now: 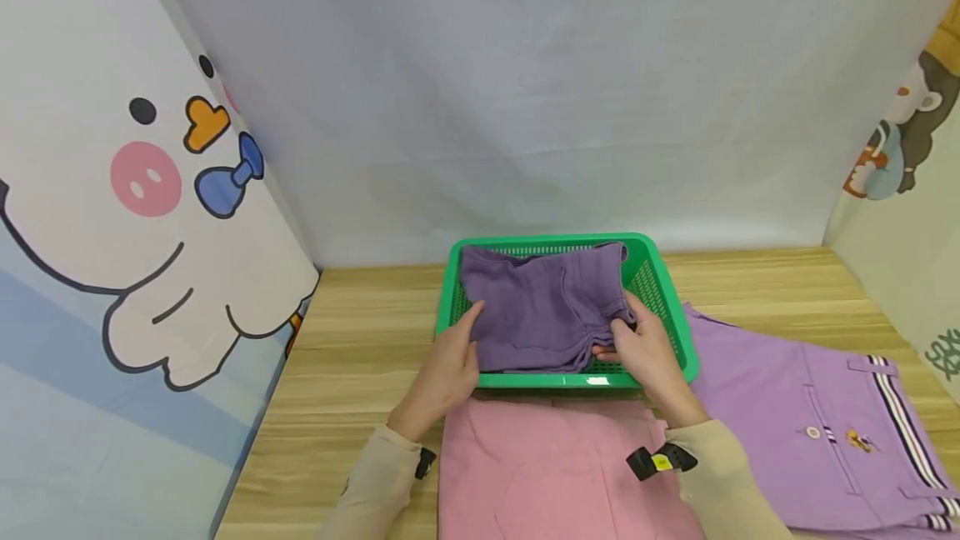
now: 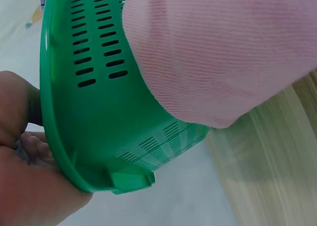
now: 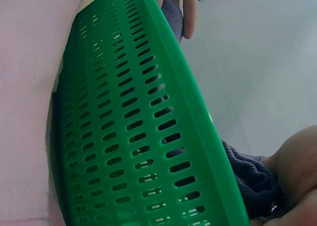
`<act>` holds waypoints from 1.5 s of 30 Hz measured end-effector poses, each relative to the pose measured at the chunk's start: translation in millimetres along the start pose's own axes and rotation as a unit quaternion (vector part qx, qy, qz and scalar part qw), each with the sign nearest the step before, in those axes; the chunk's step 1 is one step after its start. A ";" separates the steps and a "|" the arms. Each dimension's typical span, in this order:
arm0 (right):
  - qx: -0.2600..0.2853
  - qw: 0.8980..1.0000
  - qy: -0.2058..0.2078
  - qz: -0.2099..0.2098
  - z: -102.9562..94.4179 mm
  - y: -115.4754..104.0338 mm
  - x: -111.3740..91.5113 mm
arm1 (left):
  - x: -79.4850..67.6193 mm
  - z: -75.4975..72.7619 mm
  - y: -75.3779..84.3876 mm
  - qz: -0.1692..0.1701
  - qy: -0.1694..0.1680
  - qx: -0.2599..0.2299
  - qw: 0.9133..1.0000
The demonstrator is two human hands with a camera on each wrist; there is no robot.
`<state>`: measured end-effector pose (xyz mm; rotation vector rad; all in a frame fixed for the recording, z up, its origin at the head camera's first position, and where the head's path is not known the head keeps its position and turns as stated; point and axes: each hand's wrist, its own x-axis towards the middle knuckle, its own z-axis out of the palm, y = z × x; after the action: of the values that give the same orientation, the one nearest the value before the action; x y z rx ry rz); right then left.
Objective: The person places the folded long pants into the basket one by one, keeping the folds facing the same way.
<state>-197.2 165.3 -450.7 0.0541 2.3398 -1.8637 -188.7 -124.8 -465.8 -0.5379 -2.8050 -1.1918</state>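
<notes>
Folded dark purple pants [image 1: 532, 307] lie inside the green basket [image 1: 543, 381], waistband toward the right. My left hand [image 1: 446, 365] holds their near left edge, its thumb lying over the cloth and its other fingers partly hidden. At the near right corner, my right hand [image 1: 647, 348] pinches the waistband, thumb on top and fingers beneath. In the right wrist view, bunched dark cloth of the pants [image 3: 252, 181] shows beside that hand. The left wrist view has the left hand [image 2: 29, 156] right at the basket's rim.
Pink pants [image 1: 555, 473] are spread in front of the basket, under both forearms. To the right lie light purple pants [image 1: 795, 423] with a striped waistband. Everything is on a wood-grain table [image 1: 360, 340], with a white curtain [image 1: 525, 107] behind it.
</notes>
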 end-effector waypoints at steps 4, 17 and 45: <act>-0.006 1.000 -0.001 0.011 1.2 -0.7 1.7 | 1.3 2.2 -1.7 0.012 0.003 0.031 0.999; -0.236 0.969 0.078 -0.003 9.6 5.2 2.9 | 6.9 8.0 0.1 0.022 0.026 0.151 0.988; -0.144 0.944 0.203 -0.219 20.4 20.6 -15.8 | -11.2 9.2 6.9 -0.004 0.038 0.137 0.990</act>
<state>-177.2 151.2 -472.8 -0.1415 3.1061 -1.7878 -175.0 -117.1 -469.5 -0.4512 -2.8396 -0.7894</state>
